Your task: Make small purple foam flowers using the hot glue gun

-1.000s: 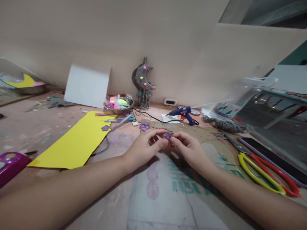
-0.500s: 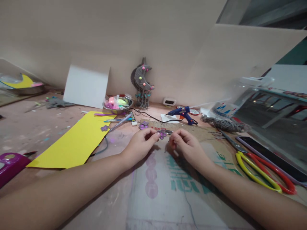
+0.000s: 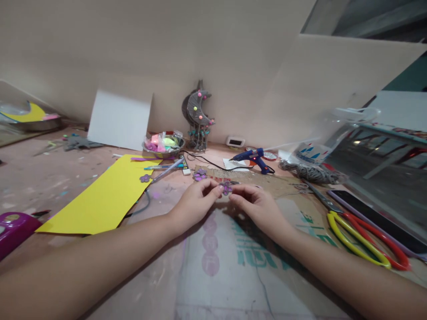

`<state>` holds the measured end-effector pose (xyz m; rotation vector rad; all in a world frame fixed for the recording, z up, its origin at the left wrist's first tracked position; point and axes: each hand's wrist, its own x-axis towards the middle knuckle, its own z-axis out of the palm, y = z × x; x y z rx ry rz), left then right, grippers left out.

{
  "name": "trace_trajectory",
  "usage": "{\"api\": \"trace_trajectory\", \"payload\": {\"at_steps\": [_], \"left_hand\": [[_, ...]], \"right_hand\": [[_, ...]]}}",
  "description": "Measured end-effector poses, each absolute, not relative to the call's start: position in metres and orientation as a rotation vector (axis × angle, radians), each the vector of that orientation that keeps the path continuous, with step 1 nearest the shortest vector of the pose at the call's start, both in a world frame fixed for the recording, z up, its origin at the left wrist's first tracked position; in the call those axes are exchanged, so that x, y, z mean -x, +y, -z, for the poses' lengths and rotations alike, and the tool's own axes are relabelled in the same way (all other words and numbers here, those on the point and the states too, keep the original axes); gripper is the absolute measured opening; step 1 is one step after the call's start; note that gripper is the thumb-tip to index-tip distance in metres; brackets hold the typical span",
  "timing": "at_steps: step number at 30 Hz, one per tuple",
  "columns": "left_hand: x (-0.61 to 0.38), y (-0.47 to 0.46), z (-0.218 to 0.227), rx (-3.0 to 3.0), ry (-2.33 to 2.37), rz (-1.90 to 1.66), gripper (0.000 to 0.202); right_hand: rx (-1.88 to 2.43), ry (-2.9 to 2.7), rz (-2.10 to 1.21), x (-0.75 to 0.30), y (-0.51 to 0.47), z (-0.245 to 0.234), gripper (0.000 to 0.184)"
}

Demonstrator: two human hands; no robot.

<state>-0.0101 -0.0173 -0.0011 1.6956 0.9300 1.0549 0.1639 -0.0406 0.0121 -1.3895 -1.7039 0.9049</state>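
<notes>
Between the thumb and forefinger of my left hand [image 3: 196, 200] is a small purple flower [image 3: 226, 188] edged with grey yarn, held just above the work surface. My right hand [image 3: 256, 202] meets the flower from the right, its thumb and forefinger pinched at the petal edge. Whether a yarn end is also in that pinch cannot be made out. Just behind the fingers lies a partly hidden small metal tool [image 3: 235, 182]. Another purple flower [image 3: 200, 174] rests beyond my left hand, and a smaller purple flower [image 3: 145, 178] lies on the yellow sheet [image 3: 96, 200].
A blue glue gun [image 3: 250, 156] with a lit red light stands behind my hands. To the right are grey yarn [image 3: 312, 172], large scissors [image 3: 360, 240] and a phone [image 3: 376, 218]. A bowl of coloured clay packs [image 3: 163, 153] and a grey moon ornament [image 3: 196, 109] stand at the wall.
My right hand has moved left and slightly up to the flower, its fingers now at the petal edge. The grey strand below its fingertips no longer shows. My left hand keeps its place.
</notes>
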Motion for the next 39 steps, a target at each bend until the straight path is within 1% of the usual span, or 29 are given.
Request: {"api": "trace_trajectory", "payload": {"at_steps": [4, 10, 12, 15, 17, 19, 20, 22, 25, 27, 31, 34, 39], "left_hand": [[0.009, -0.018, 0.001, -1.699, 0.901, -1.036, 0.020], [0.010, -0.013, 0.002, -1.522, 0.912, -1.139, 0.024], [0.010, -0.010, 0.004, -1.370, 0.919, -1.178, 0.026], [0.010, -0.004, 0.007, -1.180, 0.934, -1.242, 0.028], [0.010, -0.001, 0.009, -1.130, 0.934, -1.270, 0.028], [0.010, 0.000, 0.011, -1.131, 0.926, -1.267, 0.026], [0.009, 0.000, 0.011, -1.139, 0.925, -1.245, 0.026], [0.008, -0.003, 0.009, -1.163, 0.894, -1.219, 0.026], [0.006, -0.011, 0.004, -1.196, 0.819, -1.117, 0.030], [0.005, -0.016, -0.001, -1.188, 0.756, -1.013, 0.032], [0.004, -0.022, -0.005, -1.107, 0.627, -0.912, 0.029], [0.004, -0.022, -0.003, -1.095, 0.535, -0.880, 0.026], [0.003, -0.019, 0.002, -1.141, 0.550, -0.769, 0.031]], "right_hand": [[1.368, -1.706, -0.897, -0.165, -0.041, -0.011, 0.019], [1.304, -1.763, -0.839, -0.166, -0.042, -0.008, 0.015], [1.289, -1.836, -0.734, -0.168, -0.044, -0.012, 0.014], [1.213, -1.968, -0.485, -0.176, -0.052, -0.027, 0.017], [1.077, -2.021, -0.273, -0.183, -0.057, -0.041, 0.017], [0.958, -2.017, -0.075, -0.189, -0.062, -0.055, 0.013], [0.945, -2.006, -0.034, -0.191, -0.063, -0.060, 0.012], [1.006, -1.988, -0.102, -0.190, -0.063, -0.065, 0.009], [1.166, -1.995, -0.443, -0.182, -0.058, -0.062, 0.011], [1.192, -1.988, -0.602, -0.174, -0.056, -0.057, 0.014], [1.067, -2.076, -0.610, -0.160, -0.062, -0.053, 0.011], [1.024, -2.130, -0.630, -0.158, -0.065, -0.053, 0.014], [1.201, -1.913, -0.911, -0.169, -0.061, -0.056, 0.023]]}}
